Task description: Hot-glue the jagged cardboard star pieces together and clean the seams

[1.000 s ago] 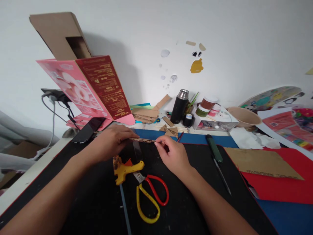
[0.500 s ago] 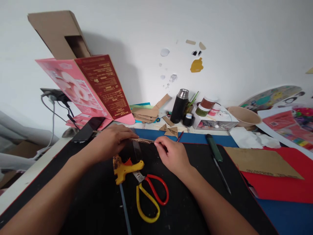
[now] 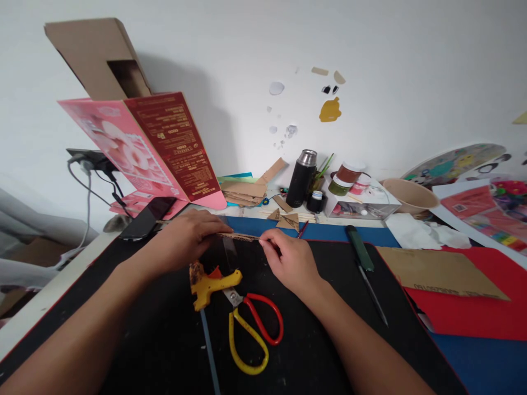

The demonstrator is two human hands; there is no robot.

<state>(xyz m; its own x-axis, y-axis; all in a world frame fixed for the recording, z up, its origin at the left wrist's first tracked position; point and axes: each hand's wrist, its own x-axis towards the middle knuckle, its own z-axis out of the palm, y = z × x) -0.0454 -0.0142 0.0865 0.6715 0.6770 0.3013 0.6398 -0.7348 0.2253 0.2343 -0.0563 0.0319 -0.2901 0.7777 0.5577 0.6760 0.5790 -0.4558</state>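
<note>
Cardboard (image 3: 242, 237) is bridging my left hand (image 3: 189, 235) and right hand (image 3: 291, 260), fingers pinching both ends; uneven pressure, I am judging, could crease it.

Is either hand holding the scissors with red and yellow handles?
No, the scissors lie on the black mat, while the left hand and right hand hold a cardboard strip.

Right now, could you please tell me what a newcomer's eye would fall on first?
Probably the large pink-and-maroon cardboard box at the back left, before the white wall. Next, the scissors with red and yellow handles on the black mat, nearer than the thin brown cardboard strip between the left hand and right hand.
</note>
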